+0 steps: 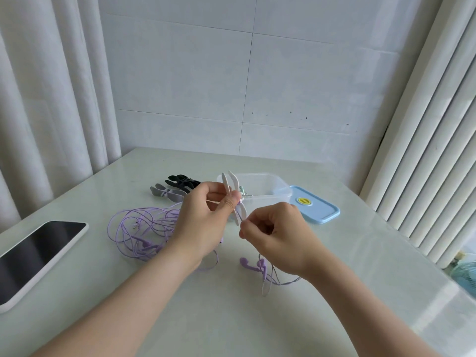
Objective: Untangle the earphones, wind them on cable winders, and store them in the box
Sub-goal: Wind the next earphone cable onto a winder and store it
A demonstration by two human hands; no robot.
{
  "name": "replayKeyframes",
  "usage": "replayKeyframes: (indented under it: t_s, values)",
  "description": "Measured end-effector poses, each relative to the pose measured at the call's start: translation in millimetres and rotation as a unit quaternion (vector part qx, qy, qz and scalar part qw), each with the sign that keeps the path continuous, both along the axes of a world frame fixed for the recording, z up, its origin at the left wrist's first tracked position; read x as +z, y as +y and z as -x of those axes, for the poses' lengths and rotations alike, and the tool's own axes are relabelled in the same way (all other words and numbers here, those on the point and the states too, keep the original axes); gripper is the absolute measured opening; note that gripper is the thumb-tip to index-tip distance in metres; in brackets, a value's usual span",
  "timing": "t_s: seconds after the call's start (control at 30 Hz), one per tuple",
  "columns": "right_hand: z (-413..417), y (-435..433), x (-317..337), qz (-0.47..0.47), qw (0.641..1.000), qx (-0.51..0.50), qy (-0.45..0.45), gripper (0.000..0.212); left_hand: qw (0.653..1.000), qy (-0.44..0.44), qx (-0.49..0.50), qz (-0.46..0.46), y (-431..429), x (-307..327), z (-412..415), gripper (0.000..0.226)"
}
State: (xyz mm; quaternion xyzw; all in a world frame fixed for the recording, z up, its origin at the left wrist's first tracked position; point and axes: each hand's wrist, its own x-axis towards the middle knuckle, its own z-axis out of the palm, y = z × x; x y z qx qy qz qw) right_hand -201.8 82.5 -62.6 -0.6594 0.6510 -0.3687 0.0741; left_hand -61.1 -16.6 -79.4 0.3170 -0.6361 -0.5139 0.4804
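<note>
My left hand (pixel 203 220) pinches a white cable winder (pixel 233 184) at its middle and holds it upright above the table. My right hand (pixel 275 228) pinches the purple earphone cable (pixel 240 218) just below the winder. Two purple earbuds (pixel 253 265) lie on the table under my right hand. A tangle of purple earphone cable (pixel 141 228) lies to the left of my left hand. A clear plastic box (pixel 268 186) stands open behind the winder, with a little green and white thing inside that I cannot make out.
The box's blue lid (pixel 315 204) lies to its right. A grey winder (pixel 166 193) and a black winder (pixel 181 182) rest at the back left. A phone (pixel 33 256) lies face up at the left table edge. Curtains hang on both sides.
</note>
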Motion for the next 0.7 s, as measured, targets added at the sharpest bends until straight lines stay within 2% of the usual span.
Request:
replayKeyframes:
  t_s: [0.13,0.23,0.3,0.5,0.57,0.63,0.7]
  values:
    - [-1,3,8,0.038,0.979,-0.027,-0.199,0.034,0.991,-0.082,-0.084,0.060,-1,2,-2,0.014]
    - [0,1,12,0.062,0.936,-0.052,-0.343,0.038,0.984,-0.075,-0.158,0.043,2,5,-6,0.020]
    - [0,1,15,0.063,0.915,-0.058,-0.394,0.037,0.981,-0.063,-0.180,0.039,3,7,-8,0.020]
    - [6,1,20,0.047,0.860,-0.044,-0.506,0.028,0.972,-0.102,-0.201,0.070,1,6,-8,0.013]
    - [8,0,19,0.045,0.853,-0.042,-0.518,0.024,0.970,-0.118,-0.194,0.087,-1,4,-7,0.013]
    - [11,-2,16,0.048,0.864,-0.050,-0.499,0.025,0.969,-0.114,-0.201,0.087,0,3,-7,0.015]
    - [13,-4,11,0.053,0.902,-0.095,-0.418,0.027,0.971,-0.084,-0.212,0.073,1,4,-7,0.018]
